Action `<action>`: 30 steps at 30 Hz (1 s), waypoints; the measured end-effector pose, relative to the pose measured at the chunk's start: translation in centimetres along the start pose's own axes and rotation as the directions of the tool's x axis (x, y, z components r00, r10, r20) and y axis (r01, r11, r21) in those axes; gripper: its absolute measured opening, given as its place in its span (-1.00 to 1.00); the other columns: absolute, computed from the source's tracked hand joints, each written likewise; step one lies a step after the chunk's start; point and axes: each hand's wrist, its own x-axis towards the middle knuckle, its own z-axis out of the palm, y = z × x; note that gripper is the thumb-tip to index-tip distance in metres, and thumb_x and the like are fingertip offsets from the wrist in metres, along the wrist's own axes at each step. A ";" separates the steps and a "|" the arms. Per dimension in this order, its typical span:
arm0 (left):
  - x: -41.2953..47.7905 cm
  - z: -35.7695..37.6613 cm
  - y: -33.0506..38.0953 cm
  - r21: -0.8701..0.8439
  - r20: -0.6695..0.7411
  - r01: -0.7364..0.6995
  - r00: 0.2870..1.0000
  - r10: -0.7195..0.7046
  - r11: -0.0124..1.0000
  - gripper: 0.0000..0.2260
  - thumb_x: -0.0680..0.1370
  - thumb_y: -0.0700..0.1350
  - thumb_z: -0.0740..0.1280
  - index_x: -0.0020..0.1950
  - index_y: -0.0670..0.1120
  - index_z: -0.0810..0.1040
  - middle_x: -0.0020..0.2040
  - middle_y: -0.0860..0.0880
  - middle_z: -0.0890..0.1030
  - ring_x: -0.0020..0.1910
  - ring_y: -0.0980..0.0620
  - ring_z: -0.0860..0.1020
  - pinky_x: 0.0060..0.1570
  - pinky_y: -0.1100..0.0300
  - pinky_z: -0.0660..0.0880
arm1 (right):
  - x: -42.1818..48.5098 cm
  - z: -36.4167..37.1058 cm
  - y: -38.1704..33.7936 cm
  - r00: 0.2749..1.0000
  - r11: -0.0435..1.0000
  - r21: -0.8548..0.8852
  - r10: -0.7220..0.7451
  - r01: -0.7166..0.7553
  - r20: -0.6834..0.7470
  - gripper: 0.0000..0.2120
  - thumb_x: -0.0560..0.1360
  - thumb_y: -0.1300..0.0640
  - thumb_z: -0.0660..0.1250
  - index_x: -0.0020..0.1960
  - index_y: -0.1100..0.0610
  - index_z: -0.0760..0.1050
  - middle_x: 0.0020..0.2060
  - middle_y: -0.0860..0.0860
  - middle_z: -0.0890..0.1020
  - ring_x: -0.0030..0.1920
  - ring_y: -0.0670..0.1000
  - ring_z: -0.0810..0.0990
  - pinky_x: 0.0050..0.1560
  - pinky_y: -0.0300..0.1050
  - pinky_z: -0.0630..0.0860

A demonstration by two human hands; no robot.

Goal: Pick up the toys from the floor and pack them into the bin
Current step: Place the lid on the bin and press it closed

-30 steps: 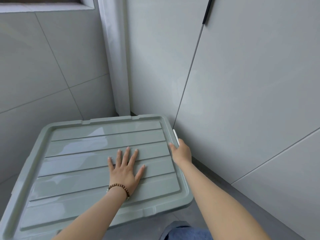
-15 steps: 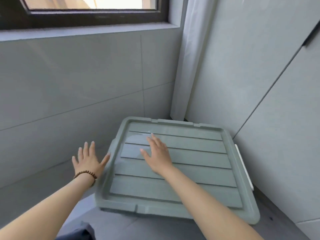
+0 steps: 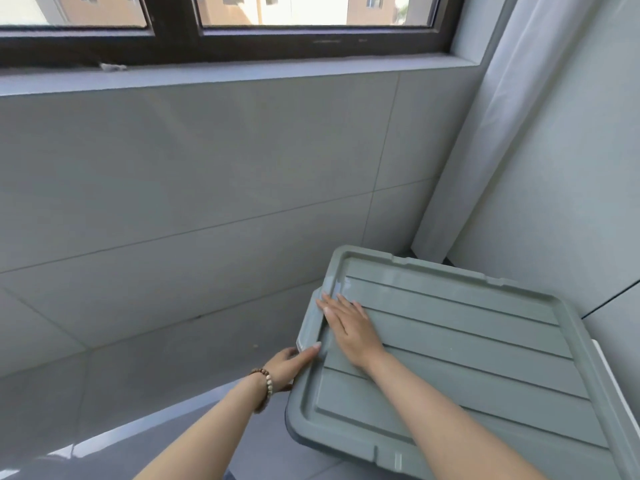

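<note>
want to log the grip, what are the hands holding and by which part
The left hand grips the bin lid at its left rim, thumb on top, fingers below. The right hand lies flat on the lid, holding nothing.

Bin (image 3: 485,341) beside wall (image 3: 207,202), window (image 3: 311,8) above left
</note>
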 end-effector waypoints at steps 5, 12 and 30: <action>1.6 0.8 0.2 -0.229 0.074 0.006 0.997 0.011 0.973 -0.30 0.34 0.30 0.42 0.33 -0.07 0.42 0.16 -0.02 0.61 0.09 0.04 0.60 0.13 0.14 0.49 | -0.2 0.6 0.4 0.996 0.996 -0.050 -0.075 0.073 -0.052 -0.30 0.47 -0.35 -0.32 0.49 -0.13 0.17 0.49 -0.22 0.14 0.51 -0.16 0.04 0.42 -0.28 -0.19; 1.8 0.6 0.2 -0.258 -0.021 -0.003 1.000 -0.003 0.966 -0.17 0.07 0.31 0.55 0.19 -0.12 0.53 0.00 -0.08 0.68 -0.03 -0.03 0.66 0.07 0.08 0.56 | -0.2 0.8 0.5 0.995 0.997 -0.042 -0.065 0.063 -0.071 -0.23 0.41 -0.36 -0.39 0.48 -0.15 0.17 0.49 -0.25 0.14 0.50 -0.20 0.03 0.44 -0.26 -0.18; 1.4 3.0 2.6 0.347 -0.447 -0.194 0.826 0.344 0.917 -0.69 0.52 0.11 0.27 0.09 -0.09 0.38 0.01 -0.09 0.60 0.01 -0.15 0.56 -0.05 0.09 0.49 | 0.2 0.5 0.6 0.998 0.998 0.062 -0.016 0.020 -0.058 -0.60 0.66 -0.01 -0.07 0.46 -0.11 0.26 0.46 -0.25 0.20 0.49 -0.22 0.07 0.45 -0.23 -0.12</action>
